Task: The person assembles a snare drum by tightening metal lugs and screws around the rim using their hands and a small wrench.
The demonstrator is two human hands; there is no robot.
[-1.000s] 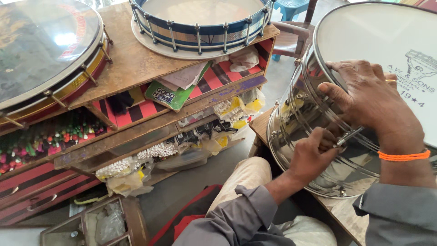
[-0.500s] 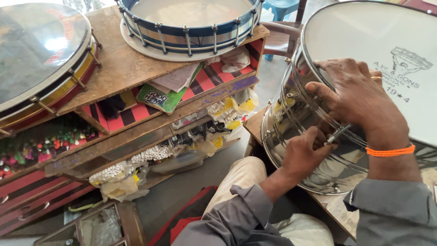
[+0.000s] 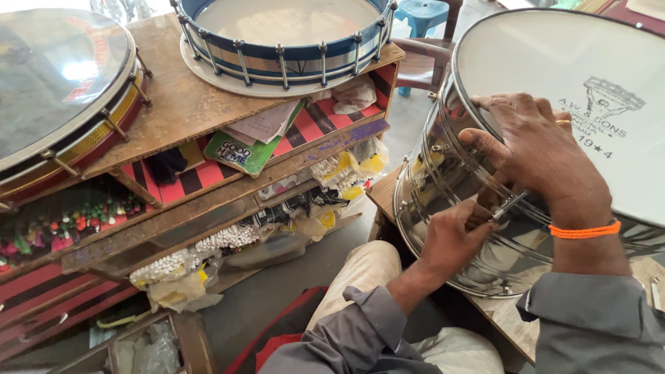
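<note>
Gripping a small metal tool [image 3: 509, 206], your left hand [image 3: 454, 239] is curled tight around its handle against the polished shell of the steel drum [image 3: 457, 173], wrist bent upward from the grey sleeve. Your right hand [image 3: 540, 149] lies spread on the drum's rim, fingers [image 3: 506, 104] loosely bent over the edge of the white head, thumb pressed to the shell; it holds nothing. Drum rests tilted on the worktop [image 3: 502, 315] before you. Beside it: wooden shelf unit [image 3: 173, 111] bearing a blue-hooped drum [image 3: 291, 41].
</note>
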